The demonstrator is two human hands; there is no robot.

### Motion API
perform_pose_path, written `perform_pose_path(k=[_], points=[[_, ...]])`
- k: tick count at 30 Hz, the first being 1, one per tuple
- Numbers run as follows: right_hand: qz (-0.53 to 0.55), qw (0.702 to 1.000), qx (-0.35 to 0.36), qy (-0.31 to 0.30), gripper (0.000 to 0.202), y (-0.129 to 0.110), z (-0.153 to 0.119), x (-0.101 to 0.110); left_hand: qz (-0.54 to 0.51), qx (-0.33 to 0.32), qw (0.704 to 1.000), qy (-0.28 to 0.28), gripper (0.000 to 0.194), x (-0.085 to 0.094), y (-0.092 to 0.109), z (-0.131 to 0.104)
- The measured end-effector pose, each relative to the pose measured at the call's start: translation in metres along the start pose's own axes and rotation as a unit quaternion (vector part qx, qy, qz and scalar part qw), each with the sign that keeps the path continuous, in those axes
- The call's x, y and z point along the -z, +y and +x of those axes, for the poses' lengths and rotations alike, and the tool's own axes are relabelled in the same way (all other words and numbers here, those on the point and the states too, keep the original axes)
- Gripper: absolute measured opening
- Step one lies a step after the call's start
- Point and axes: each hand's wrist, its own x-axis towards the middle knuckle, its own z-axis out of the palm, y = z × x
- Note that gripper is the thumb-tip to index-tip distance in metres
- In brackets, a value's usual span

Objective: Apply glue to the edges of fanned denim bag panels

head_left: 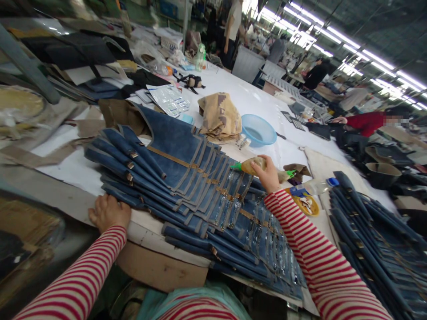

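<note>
My right hand (pixel 267 175) is wrapped round a squeeze bottle (pixel 250 166) of yellowish, glue-like liquid. Its green nozzle points left, above a fanned row of overlapping blue leather-like pieces (pixel 187 178). Grey-edged strips run along these pieces, crossed by a tan band. On the strips at the right, wet glossy streaks (pixel 260 226) show; those further left look dry. My left hand (pixel 110 212) rests at the table's near edge, beside the rolled ends of the blue pieces. Its fingers are loosely bent with nothing visible in them; the fingertips are partly hidden.
Behind the pieces stand a camouflage cloth bundle (pixel 220 116) and a light-blue basin (pixel 258 130). To the right are a yellow dish (pixel 306 204), a clear bottle with a blue cap (pixel 322 185) and another blue stack (pixel 370 240). Dark material piles up at left; other people are further off.
</note>
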Motion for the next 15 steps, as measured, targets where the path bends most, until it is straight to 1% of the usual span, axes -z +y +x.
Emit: perform_pose_path(k=[3, 6, 9, 12, 15], points=[[-0.01, 1.0, 0.023, 0.018, 0.045, -0.002, 0.006, -0.006, 0.0, 0.0, 1.0, -0.004, 0.042, 0.0, 0.001, 0.0], [-0.035, 0.998, 0.053, 0.019, 0.045, -0.003, 0.011, -0.011, 0.005, -0.001, 1.0, -0.002, 0.042, 0.001, 0.001, 0.0], [-0.061, 0.996, 0.065, 0.017, 0.045, -0.005, 0.016, -0.013, 0.006, -0.002, 1.0, -0.003, 0.041, 0.0, 0.0, 0.001], [-0.074, 0.995, 0.06, 0.007, 0.047, -0.008, 0.016, -0.013, 0.003, -0.004, 1.0, 0.0, 0.042, -0.001, -0.001, 0.001], [-0.08, 0.995, 0.055, -0.023, 0.046, -0.012, 0.009, -0.01, 0.0, -0.001, 1.0, -0.008, 0.043, -0.001, -0.002, 0.0]])
